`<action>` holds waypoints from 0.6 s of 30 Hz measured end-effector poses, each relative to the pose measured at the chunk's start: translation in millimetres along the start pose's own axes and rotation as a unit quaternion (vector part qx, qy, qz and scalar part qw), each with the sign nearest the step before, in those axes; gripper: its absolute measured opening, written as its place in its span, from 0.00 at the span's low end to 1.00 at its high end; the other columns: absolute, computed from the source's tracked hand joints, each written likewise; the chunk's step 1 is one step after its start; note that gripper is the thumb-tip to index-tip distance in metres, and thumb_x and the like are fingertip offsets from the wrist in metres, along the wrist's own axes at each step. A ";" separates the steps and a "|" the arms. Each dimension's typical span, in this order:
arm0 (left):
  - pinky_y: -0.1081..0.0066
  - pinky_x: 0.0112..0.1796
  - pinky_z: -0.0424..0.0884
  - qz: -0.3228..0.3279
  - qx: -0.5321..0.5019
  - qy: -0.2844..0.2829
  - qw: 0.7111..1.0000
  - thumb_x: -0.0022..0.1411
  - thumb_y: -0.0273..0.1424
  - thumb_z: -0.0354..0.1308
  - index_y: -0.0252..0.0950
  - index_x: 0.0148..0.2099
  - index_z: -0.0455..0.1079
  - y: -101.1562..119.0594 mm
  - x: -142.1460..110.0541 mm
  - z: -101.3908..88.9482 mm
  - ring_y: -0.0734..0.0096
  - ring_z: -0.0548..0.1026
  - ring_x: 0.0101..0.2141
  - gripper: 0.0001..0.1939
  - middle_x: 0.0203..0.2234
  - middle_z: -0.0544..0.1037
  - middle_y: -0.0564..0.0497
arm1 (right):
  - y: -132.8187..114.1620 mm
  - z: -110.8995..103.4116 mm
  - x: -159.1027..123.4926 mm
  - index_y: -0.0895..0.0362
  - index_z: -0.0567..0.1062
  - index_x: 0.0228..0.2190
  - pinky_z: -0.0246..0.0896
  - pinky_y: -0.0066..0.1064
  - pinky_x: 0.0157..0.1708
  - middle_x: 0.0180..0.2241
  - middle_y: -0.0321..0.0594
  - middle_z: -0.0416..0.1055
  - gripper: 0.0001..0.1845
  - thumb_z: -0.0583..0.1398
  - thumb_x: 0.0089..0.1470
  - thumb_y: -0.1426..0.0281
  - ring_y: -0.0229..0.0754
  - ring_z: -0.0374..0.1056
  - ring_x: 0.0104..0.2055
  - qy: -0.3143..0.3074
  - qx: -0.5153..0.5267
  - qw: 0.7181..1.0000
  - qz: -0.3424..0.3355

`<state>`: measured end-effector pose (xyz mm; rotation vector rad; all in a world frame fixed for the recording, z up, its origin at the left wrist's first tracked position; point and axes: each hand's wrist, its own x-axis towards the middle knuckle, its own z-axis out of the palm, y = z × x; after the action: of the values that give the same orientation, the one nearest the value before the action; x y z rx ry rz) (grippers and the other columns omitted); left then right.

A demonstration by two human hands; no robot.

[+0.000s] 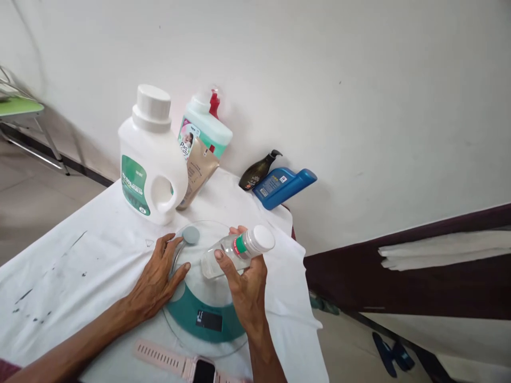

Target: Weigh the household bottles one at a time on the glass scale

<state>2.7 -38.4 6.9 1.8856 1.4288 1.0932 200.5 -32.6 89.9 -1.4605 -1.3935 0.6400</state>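
Observation:
My right hand (249,290) is wrapped around a clear plastic bottle (223,255) with a white cap and a green and red label. The bottle leans, its cap toward the right, over a round glass scale (205,332) with a green band and a small dark display. Whether its base touches the glass I cannot tell. My left hand (157,279) lies at the scale's left edge, fingers stretched and thumb apart, near a grey round pad and a curved shiny rim.
A big white detergent jug (154,159), a tan tube (197,173) and a pale green bottle (211,130) stand at the back left. Against the wall are a dark pump bottle (257,173) and a blue bottle (281,186). A pink-strapped watch (203,369) lies in front.

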 end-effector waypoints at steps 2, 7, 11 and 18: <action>0.43 0.55 0.77 -0.004 -0.008 0.012 1.000 0.75 0.39 0.53 0.45 0.67 0.58 -0.1 -0.4 1.0 0.49 0.77 0.57 0.22 0.61 0.65 0.40 | -1.0 0.5 4.3 0.53 0.77 0.53 0.67 0.52 0.57 0.52 0.48 0.78 0.31 0.70 0.51 0.53 0.56 0.74 0.54 -0.005 0.015 1.000 0.023; 0.45 0.55 0.79 -0.029 -0.021 0.023 0.999 0.75 0.38 0.52 0.48 0.68 0.58 -4.1 -4.7 8.8 0.48 0.75 0.58 0.22 0.64 0.64 0.40 | 16.9 -9.6 59.9 0.57 0.78 0.49 0.69 0.47 0.50 0.45 0.46 0.79 0.29 0.69 0.51 0.51 0.53 0.76 0.46 0.094 0.017 0.995 0.018; 0.44 0.56 0.77 -0.033 -0.020 0.025 0.999 0.76 0.38 0.52 0.49 0.70 0.56 -6.8 -7.3 13.6 0.47 0.74 0.60 0.24 0.66 0.62 0.40 | 48.3 -8.7 152.5 0.58 0.76 0.46 0.67 0.48 0.52 0.42 0.43 0.78 0.30 0.70 0.48 0.51 0.51 0.74 0.44 0.196 -0.023 0.979 -0.050; 0.47 0.55 0.79 -0.049 -0.004 0.039 0.998 0.75 0.36 0.52 0.50 0.72 0.57 -7.2 -10.0 19.5 0.46 0.73 0.61 0.26 0.68 0.61 0.41 | 98.6 1.9 280.8 0.51 0.69 0.39 0.62 0.52 0.56 0.41 0.42 0.73 0.24 0.70 0.45 0.54 0.54 0.69 0.48 0.294 -0.087 0.950 -0.054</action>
<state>14.3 -44.6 -12.1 1.7655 1.5399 1.1335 298.4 247.7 70.2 -1.5327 -1.0608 -0.0060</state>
